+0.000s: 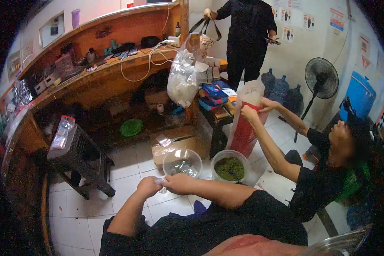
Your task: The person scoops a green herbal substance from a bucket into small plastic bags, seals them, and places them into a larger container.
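Observation:
My left hand [147,187] and my right hand [178,184] meet in front of me, both closed on a small whitish plastic piece [161,181], perhaps a little bag; most of it is hidden by my fingers. Just beyond them stands a clear round tub [165,164] with small shiny packets [185,168] inside. To its right, a second tub [214,171] holds a green crumbled material [229,167] with a dark spoon [233,173] in it.
A seated co-worker at right holds a tall red and white bag [244,128]. Behind, a standing person [249,38] grips a strapped bag and a phone. A cardboard box [175,147], dark stool [79,149], fan [321,77], wooden counter [115,85] and low table [217,121] surround the tubs.

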`<state>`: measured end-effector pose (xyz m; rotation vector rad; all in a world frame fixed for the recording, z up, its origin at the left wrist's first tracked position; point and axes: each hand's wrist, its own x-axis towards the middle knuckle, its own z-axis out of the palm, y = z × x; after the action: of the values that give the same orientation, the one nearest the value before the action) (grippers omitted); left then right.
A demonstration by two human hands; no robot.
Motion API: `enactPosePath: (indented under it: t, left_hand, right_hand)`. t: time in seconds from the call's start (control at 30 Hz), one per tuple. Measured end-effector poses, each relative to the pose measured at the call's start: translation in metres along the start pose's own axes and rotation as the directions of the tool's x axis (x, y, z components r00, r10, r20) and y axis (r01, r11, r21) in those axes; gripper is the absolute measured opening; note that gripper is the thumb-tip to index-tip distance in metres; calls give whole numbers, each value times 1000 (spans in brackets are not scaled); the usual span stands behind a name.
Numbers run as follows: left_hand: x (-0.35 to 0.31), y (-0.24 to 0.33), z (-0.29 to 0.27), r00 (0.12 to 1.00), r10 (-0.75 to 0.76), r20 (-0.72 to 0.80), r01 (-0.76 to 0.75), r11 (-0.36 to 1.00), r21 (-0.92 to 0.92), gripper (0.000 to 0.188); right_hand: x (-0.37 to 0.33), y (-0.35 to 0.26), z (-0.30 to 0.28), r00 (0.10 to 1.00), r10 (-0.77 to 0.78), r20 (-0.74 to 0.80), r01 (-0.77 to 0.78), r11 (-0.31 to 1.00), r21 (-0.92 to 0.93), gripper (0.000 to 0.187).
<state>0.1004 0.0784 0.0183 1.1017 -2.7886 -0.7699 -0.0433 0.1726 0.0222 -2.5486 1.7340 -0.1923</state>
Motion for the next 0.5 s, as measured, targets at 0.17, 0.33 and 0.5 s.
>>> enactPosePath:
  t: [0.17, 0.33, 0.5]
  left_hand:
    - [-3, -8, -13, 992, 123, 29, -110, 956, -271, 30]
    - [-10, 1, -29, 986, 58, 154, 35, 840, -542, 29]
    - [-8, 23, 12, 913, 377, 159, -140, 654, -744, 32]
  right_hand:
    - [-2, -1, -16, 1000, -9, 7, 8, 998, 70, 23]
    - [-11, 29, -33, 980, 198, 29, -199, 951, 237, 18]
    - [12, 20, -45, 739, 532, -413, -75, 674, 735, 22]
